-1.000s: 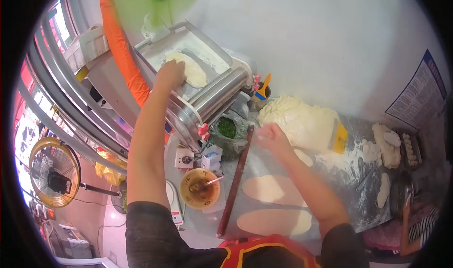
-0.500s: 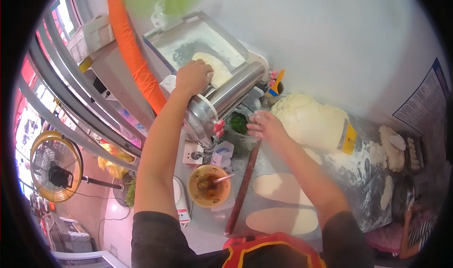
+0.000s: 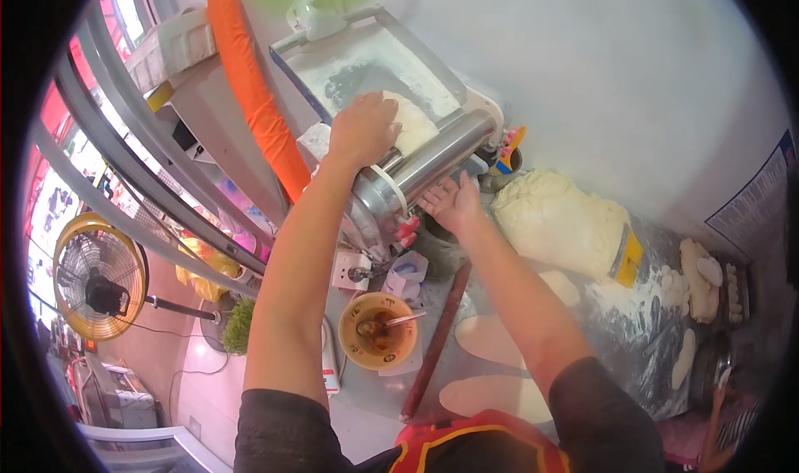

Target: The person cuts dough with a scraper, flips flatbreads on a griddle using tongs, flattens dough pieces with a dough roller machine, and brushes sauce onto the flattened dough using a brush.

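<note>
At the dough sheeter (image 3: 441,161), my left hand (image 3: 364,129) has its fingers curled over a flat piece of dough (image 3: 414,126). That dough lies on the floured feed tray (image 3: 349,78), its lower edge against the steel roller. Below the roller, on the near side, my right hand (image 3: 452,204) is turned palm up with fingers apart and nothing in it. Two flattened dough ovals (image 3: 491,398) lie on the worktop, partly behind my right forearm. A large mound of dough (image 3: 562,223) sits right of my right hand.
A brown rolling pin (image 3: 437,340) lies lengthwise beside a yellow bowl (image 3: 377,330) holding liquid and a spoon. A yellow-handled scraper (image 3: 628,258) rests against the dough mound. On the left are an orange-wrapped pole (image 3: 258,99) and a fan (image 3: 100,282). Another person's arm (image 3: 714,427) shows at lower right.
My right hand has moved up beneath the roller and turned palm up. My left hand stays on the dough, which reaches less far up the tray. The whole view has shifted slightly.
</note>
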`<control>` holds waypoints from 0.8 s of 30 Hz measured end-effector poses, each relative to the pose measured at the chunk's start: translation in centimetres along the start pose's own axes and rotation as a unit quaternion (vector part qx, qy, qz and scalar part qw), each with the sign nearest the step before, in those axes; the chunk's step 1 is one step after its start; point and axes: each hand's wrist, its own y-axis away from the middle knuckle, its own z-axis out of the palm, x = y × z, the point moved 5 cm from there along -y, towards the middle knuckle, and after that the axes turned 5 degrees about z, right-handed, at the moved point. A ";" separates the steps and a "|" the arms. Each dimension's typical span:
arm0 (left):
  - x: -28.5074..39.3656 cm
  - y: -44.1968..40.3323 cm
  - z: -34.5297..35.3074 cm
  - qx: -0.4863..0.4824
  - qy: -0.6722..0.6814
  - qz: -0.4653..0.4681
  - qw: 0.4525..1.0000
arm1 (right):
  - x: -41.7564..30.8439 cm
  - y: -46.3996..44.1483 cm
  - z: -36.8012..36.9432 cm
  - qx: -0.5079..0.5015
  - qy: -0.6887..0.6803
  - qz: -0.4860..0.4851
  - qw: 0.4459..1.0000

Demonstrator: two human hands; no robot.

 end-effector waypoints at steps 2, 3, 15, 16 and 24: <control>0.0 -0.1 0.1 -0.021 0.001 -0.007 1.000 | 0.1 -0.8 -0.7 0.010 0.011 -0.011 1.000; 0.1 -0.2 0.1 -0.042 0.016 -0.006 0.999 | 0.1 -1.1 -1.1 0.015 0.015 -0.026 0.999; 0.5 -0.5 -0.1 -0.164 0.025 -0.033 0.986 | 0.2 -2.0 -2.5 -0.033 -0.046 -0.084 0.995; 0.5 -0.6 -0.1 -0.181 0.030 -0.043 0.982 | 0.2 -1.9 -2.4 -0.038 -0.044 -0.080 0.995; 0.1 -0.4 0.5 -0.102 0.006 0.001 0.995 | 0.1 0.0 -2.2 -0.064 0.013 -0.033 0.997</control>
